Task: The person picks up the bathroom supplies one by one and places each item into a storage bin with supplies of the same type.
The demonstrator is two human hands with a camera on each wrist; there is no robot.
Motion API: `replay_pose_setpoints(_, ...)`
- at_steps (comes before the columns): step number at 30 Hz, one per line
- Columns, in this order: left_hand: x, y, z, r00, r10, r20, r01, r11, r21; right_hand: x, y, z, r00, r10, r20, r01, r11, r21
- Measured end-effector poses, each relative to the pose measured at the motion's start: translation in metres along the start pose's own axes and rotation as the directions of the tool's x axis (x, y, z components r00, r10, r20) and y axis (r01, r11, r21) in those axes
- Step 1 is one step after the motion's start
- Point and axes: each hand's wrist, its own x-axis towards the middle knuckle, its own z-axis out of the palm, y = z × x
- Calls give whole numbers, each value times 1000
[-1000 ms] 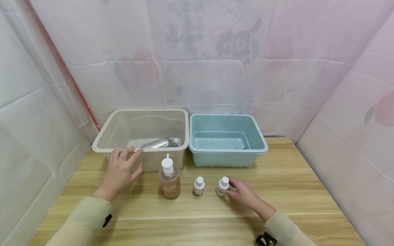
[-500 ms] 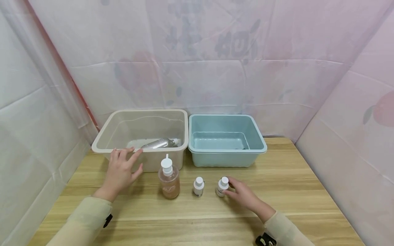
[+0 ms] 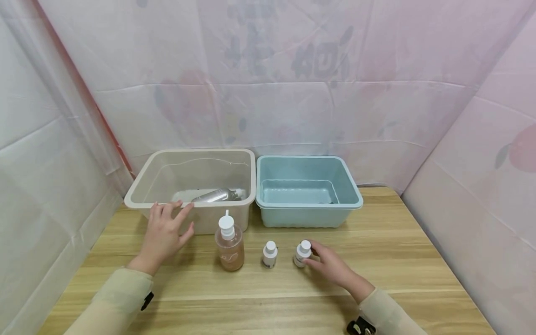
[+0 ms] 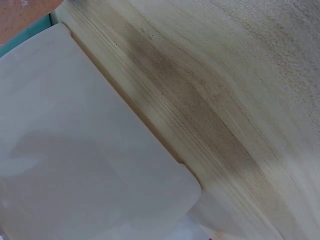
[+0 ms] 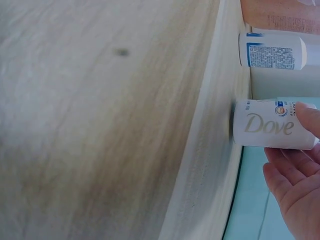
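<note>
My right hand (image 3: 332, 267) holds a small white bottle (image 3: 302, 255) upright on the table, thumb on one side and fingers on the other. In the right wrist view that bottle (image 5: 267, 125) carries the word "Dove", and the hand (image 5: 297, 195) is partly cut off by the frame. My left hand (image 3: 161, 235) has its fingers spread, with the fingertips at the front rim of the beige bin (image 3: 209, 218). Only the bin's wall (image 4: 90, 135) and the wood show in the left wrist view; the hand itself does not.
Left of the held bottle stand a second small white bottle (image 3: 270, 255) and a pump bottle (image 3: 231, 251) of pinkish liquid. A clear bottle (image 3: 217, 195) lies inside the beige bin. A light blue bin (image 3: 307, 216) adjoins it on the wooden table (image 3: 259, 309).
</note>
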Motion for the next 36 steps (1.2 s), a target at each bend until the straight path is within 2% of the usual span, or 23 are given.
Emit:
replay_pose_setpoints(6, 0, 1, 1, 1000, 4, -24, -4, 1000, 6, 1, 0, -1, 1000, 18, 12, -18, 1000, 6)
replay_pose_setpoints(14, 3, 1, -1, 1000, -11, 15, 11, 1000, 15, 2, -2, -2, 1000, 26, 1, -26, 1000, 12)
replay_pose_setpoints(25, 1, 3, -1, 1000, -3, -9, 4, 1000, 22, 1, -5, -2, 999, -26, -44, 30, 996, 81)
replay_pose_setpoints(36, 0, 3, 1, 999, 3, -35, -2, 1000, 15, 1, -8, -2, 985, -95, -141, 113, 986, 120)
